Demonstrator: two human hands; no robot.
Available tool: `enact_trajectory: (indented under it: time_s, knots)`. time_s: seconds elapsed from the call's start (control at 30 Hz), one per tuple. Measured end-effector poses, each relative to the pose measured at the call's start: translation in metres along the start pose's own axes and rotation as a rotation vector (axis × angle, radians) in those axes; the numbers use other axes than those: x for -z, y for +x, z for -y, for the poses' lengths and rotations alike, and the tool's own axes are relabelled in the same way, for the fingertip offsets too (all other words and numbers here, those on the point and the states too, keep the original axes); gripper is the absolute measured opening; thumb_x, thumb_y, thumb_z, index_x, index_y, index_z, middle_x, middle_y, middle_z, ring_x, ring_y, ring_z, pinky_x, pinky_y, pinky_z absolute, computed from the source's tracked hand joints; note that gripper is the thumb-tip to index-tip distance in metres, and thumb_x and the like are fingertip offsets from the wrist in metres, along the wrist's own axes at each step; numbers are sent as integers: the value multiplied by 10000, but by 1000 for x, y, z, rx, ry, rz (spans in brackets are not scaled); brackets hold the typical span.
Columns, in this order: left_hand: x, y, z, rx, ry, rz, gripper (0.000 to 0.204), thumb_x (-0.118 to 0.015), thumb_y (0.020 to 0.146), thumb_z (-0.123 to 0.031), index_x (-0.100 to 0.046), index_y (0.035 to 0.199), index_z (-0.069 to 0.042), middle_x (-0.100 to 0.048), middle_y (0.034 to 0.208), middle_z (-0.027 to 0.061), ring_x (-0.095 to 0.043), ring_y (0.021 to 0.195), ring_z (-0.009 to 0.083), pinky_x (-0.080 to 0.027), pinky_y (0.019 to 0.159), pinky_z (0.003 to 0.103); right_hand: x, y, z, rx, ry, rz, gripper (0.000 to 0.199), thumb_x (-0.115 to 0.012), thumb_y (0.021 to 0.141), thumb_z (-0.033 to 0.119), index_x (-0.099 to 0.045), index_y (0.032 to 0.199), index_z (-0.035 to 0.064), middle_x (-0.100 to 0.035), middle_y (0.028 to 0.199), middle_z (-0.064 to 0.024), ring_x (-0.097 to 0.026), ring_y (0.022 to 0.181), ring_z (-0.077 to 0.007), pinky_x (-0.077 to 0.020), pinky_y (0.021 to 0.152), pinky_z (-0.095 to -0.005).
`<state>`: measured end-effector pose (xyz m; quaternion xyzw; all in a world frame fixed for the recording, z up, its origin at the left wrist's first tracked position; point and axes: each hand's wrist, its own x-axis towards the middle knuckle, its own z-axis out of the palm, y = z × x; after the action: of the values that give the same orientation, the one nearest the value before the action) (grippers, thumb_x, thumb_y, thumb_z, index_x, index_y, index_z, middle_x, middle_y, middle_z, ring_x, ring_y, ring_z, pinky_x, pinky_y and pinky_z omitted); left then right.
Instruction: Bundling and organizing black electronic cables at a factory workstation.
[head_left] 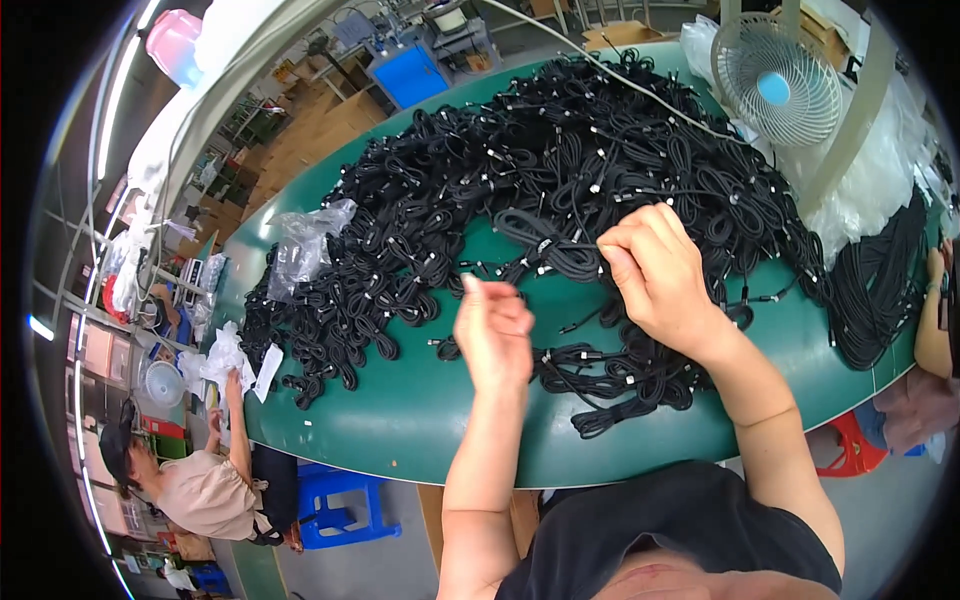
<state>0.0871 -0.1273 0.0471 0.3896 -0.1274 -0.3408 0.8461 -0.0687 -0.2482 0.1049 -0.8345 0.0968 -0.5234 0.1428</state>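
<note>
A coiled black cable point(555, 252), tied into a bundle, stretches leftward from the pinched fingers of my right hand point(655, 272). My left hand point(495, 332) is below and left of that bundle, its thumb up and its fingers loosely bent, with nothing visible in it. Behind both hands spreads a large heap of black cable bundles point(420, 190), many with small pale or metal-looking connector ends. More cable bundles point(635, 385) lie between my forearms, near the table's front edge.
The green table point(400, 430) carries a clear plastic bag point(305, 250) at left and long black cables point(880, 270) at right. A fan point(778, 85) stands at the far right. A co-worker point(205, 490) handles white plastic at left near a blue stool point(345, 505); another person's arm shows at right.
</note>
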Motion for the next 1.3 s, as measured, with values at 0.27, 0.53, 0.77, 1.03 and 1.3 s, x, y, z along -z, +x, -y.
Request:
enact_trajectory:
  time_s: [0.27, 0.53, 0.77, 1.03, 1.3]
  knots:
    - [-49, 15, 9, 29, 40, 433, 331, -515, 906, -264, -488, 1133, -25, -598, 943, 95, -525, 646, 88, -380, 486, 211, 4, -1, 5, 127, -82, 151, 145, -656, 683, 33, -569, 797, 15, -486, 754, -76, -477, 683, -231, -433, 574, -313]
    - [-56, 5, 27, 89, -78, 481, 264, -576, 868, -149, -494, 1095, -40, -598, 964, 91, -572, 752, 116, -430, 551, 214, 10, -2, 12, 132, -139, 54, 146, -654, 642, 29, -538, 727, 5, -479, 722, -87, -473, 635, -222, -420, 502, -294]
    - [-56, -7, 28, 18, -9, 475, 289, -631, 829, -130, -503, 1077, -54, -591, 986, 58, -554, 736, 94, -412, 539, 192, 5, -5, 12, 131, -176, 64, 130, -648, 646, 41, -543, 721, 25, -466, 692, -64, -477, 641, -213, -428, 528, -296]
    - [-57, -2, 18, -54, -44, 439, 267, -610, 847, -167, -501, 1062, -50, -599, 983, 97, -560, 735, 103, -427, 570, 218, 8, -8, 13, 115, -236, 119, 122, -641, 652, 49, -549, 730, 26, -472, 676, -57, -479, 627, -202, -425, 520, -290]
    - [-59, -6, 24, -30, -11, 416, 241, -565, 876, -155, -504, 1080, -41, -608, 983, 83, -570, 751, 103, -429, 582, 205, 12, -8, 20, 30, -234, 136, 147, -651, 681, 68, -569, 788, 9, -481, 689, -69, -492, 653, -201, -445, 544, -302]
